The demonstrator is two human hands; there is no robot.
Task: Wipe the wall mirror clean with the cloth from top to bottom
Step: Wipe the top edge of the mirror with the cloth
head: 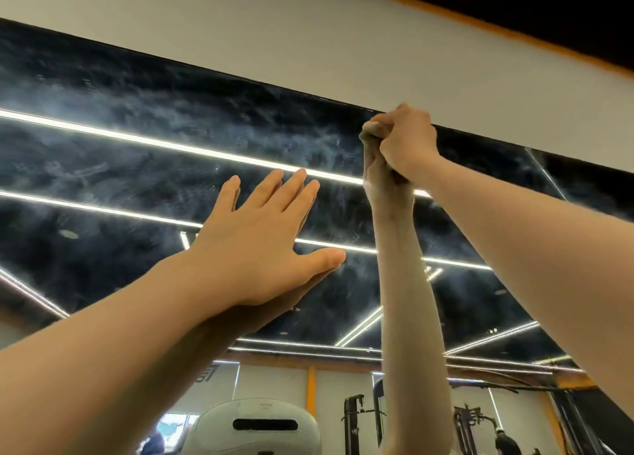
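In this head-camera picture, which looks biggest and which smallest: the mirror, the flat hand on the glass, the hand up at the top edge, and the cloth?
1. Mirror, by far the largest.
2. Left hand, spread flat on the glass.
3. Right hand, curled, so it looks smaller; really they are probably alike.
4. Cloth, only a small bunched bit showing beside the right hand's fingers.
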